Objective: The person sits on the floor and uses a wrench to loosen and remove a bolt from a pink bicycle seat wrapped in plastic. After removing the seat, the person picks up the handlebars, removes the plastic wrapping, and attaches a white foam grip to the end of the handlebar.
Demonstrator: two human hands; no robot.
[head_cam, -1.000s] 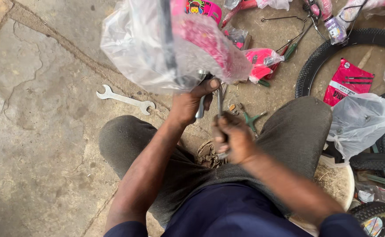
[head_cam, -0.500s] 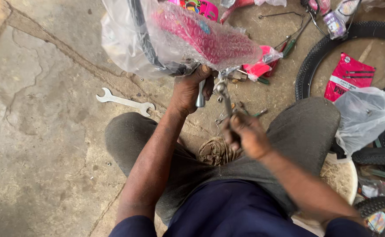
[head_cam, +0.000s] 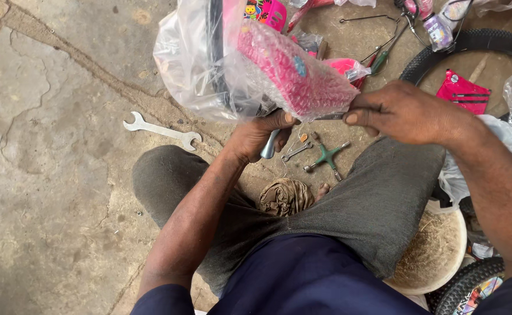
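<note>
Gripping a metal post (head_cam: 269, 146) under the bubble-wrapped pink saddle (head_cam: 294, 73), the left hand (head_cam: 262, 135) sits centre frame, fingers curled tight round it. Right hand (head_cam: 404, 111), centre-right, pinches the wrap's lower right edge btwn thumb & fingers, pressed together. Saddle is held up at top centre, inside a clear plastic bag (head_cam: 192, 58). Double-ended spanner (head_cam: 161, 130) lies on the concrete floor (head_cam: 46, 175) at left, well apart from both hands. Green cross wrench (head_cam: 327, 157) w/ a small spanner (head_cam: 297, 150) beside it on the ground just below the hands. Black tyre (head_cam: 477, 41) upper right.
</note>
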